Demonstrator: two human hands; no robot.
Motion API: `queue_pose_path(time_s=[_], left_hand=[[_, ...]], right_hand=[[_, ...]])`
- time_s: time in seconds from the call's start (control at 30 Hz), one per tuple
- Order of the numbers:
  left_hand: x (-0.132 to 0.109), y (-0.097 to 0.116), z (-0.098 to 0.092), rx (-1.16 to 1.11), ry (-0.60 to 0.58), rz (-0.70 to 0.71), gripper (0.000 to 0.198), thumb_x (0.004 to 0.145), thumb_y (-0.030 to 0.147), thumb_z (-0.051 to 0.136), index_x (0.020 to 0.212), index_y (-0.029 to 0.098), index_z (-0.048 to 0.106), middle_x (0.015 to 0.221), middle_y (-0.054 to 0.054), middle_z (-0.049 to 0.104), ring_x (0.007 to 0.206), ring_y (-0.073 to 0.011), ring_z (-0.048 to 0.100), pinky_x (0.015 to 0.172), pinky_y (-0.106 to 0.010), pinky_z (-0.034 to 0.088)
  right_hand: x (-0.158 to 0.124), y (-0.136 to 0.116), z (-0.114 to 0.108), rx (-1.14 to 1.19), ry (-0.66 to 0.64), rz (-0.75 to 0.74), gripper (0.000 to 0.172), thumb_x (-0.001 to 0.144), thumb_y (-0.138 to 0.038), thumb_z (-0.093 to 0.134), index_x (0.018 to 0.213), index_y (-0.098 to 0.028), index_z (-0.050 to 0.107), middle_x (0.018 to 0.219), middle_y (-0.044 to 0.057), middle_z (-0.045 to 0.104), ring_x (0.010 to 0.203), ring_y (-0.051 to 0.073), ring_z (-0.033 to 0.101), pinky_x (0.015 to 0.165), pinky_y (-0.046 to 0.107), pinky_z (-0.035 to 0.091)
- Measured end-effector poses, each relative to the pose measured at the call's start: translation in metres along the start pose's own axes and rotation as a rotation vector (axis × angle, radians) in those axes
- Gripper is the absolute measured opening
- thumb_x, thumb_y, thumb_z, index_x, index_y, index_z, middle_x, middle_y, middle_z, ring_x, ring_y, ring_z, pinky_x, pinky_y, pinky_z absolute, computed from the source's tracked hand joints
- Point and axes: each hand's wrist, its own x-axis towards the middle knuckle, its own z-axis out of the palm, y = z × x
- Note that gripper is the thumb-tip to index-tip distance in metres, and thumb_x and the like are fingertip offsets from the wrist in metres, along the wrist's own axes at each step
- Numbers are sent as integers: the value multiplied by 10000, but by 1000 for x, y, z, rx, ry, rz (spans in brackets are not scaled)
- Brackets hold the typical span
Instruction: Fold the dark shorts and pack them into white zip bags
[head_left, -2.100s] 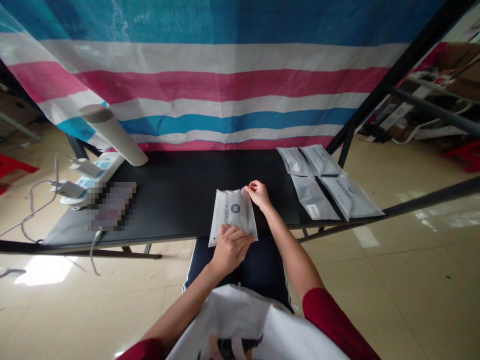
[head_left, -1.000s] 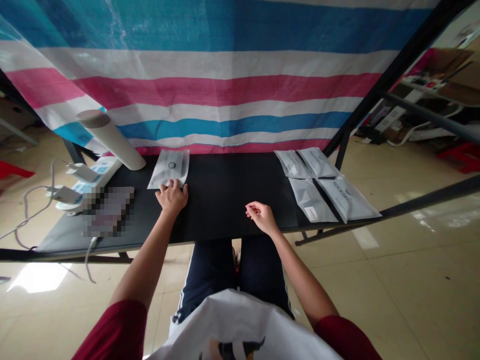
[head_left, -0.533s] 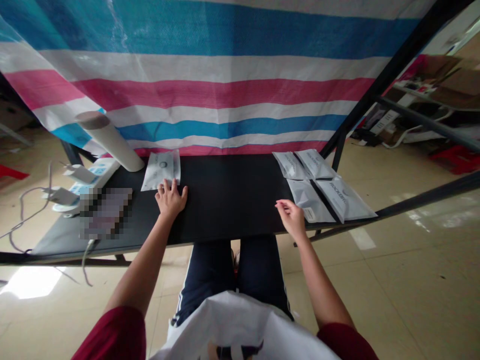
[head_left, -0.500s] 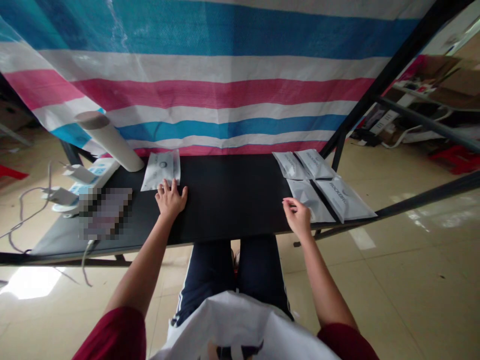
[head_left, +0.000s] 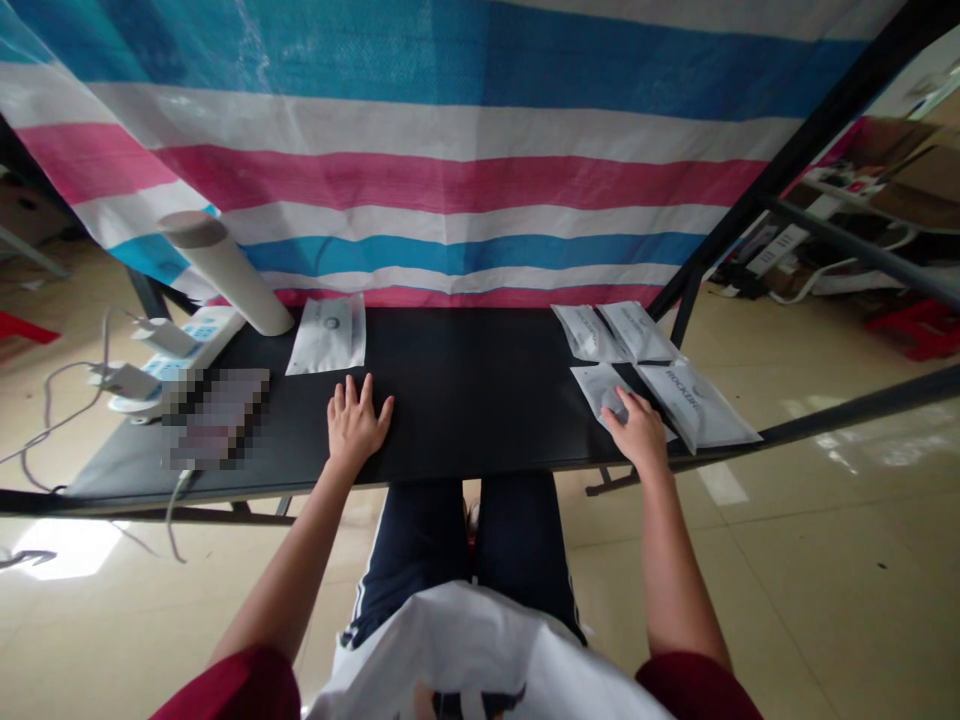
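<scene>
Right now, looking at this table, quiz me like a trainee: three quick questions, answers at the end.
1. True or false: the left hand is gripping the white bottle.
2. How many pale pouches lie on the black table?
3. What lies under the right hand? a) the power strip, b) the near-left pouch of the right-hand group, c) the striped sheet.

Key:
1. False; it holds nothing, fingers spread.
2. Five.
3. b.

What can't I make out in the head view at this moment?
Head view: part of the pouch under the right hand, covered by the right hand.
Head view: details of the device with a cable, lost to pixelation.
Head view: fine print on the lone pouch at left, too small and blurred.
Head view: upper part of the striped sheet, cut off by the top edge.
</scene>
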Motion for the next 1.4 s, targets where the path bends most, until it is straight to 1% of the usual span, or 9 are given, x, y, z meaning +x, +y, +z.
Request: queue_pose_path(time_s=[0.3, 0.73, 0.83, 0.93, 1.07, 1.17, 1.23, 1.3, 1.4], left_hand=[[1, -1, 2, -13, 4, 10, 680, 943, 541, 356, 1482, 127, 399, 1563, -204, 309, 1451, -401, 241, 1142, -539, 252], [0, 1, 0, 21, 13, 22, 648, 949, 527, 373, 1456, 128, 433, 1534, -215, 348, 1432, -405, 275, 1134, -525, 267], [6, 2, -7, 3, -30, -15, 600, 947, 487, 396, 1429, 137, 468, 1526, -202, 370, 1418, -412, 295, 1110, -546, 295], [20, 9, -27, -99, -81, -51, 503, 963, 423, 367, 1353, 156, 539, 1410, -168, 527, 1329, -374, 436, 1048, -524, 380], [41, 44, -57, -304, -21, 63, 451, 974, 415, 356, 1277, 166, 579, 1216, -109, 670, 1141, -290, 599, 959, -410, 457], [52, 89, -63, -407, -53, 203, 429, 965, 408, 401, 1259, 159, 591, 1151, -100, 700, 1083, -259, 631, 908, -353, 477], [57, 118, -55, -408, -156, 256, 407, 961, 383, 418, 1245, 158, 604, 1133, -104, 708, 1055, -245, 648, 884, -329, 483], [60, 140, -41, -345, -292, 241, 404, 963, 380, 411, 1240, 166, 613, 1151, -118, 703, 1061, -240, 654, 877, -319, 486], [62, 157, -18, -245, -422, 200, 371, 943, 373, 426, 1116, 171, 684, 1125, -143, 708, 1052, -262, 665, 869, -331, 493]], right_hand=[[-6, -52, 13, 84, -14, -93, 530, 885, -472, 526, 1312, -173, 622, 1224, 164, 574, 1061, 309, 572, 947, 446, 460], [-58, -191, 16, 392, -128, -280, 458, 904, -433, 563, 1337, -292, 603, 1148, 122, 565, 1013, 293, 566, 862, 421, 519], [-68, -209, 8, 432, -200, -312, 454, 904, -456, 565, 1328, -298, 609, 1145, 122, 566, 1026, 293, 577, 863, 406, 521], [-64, -212, 0, 497, -257, -348, 457, 922, -479, 531, 1333, -291, 596, 1130, 110, 583, 1026, 273, 598, 868, 374, 516], [-32, -202, 6, 631, -206, -250, 452, 943, -482, 479, 1301, -234, 600, 1011, 95, 649, 894, 234, 640, 830, 337, 505], [4, -195, 27, 713, -211, -107, 367, 955, -433, 464, 1138, -196, 676, 972, 100, 696, 765, 208, 650, 754, 315, 495], [25, -195, 42, 711, -283, -45, 302, 951, -397, 487, 1014, -204, 710, 912, 93, 720, 764, 211, 665, 736, 301, 484], [40, -198, 55, 686, -367, -29, 296, 949, -383, 496, 861, -213, 721, 821, 77, 727, 739, 210, 674, 704, 284, 470], [49, -203, 65, 656, -443, -15, 365, 946, -392, 496, 707, -202, 696, 703, 63, 704, 677, 206, 669, 630, 257, 435]])
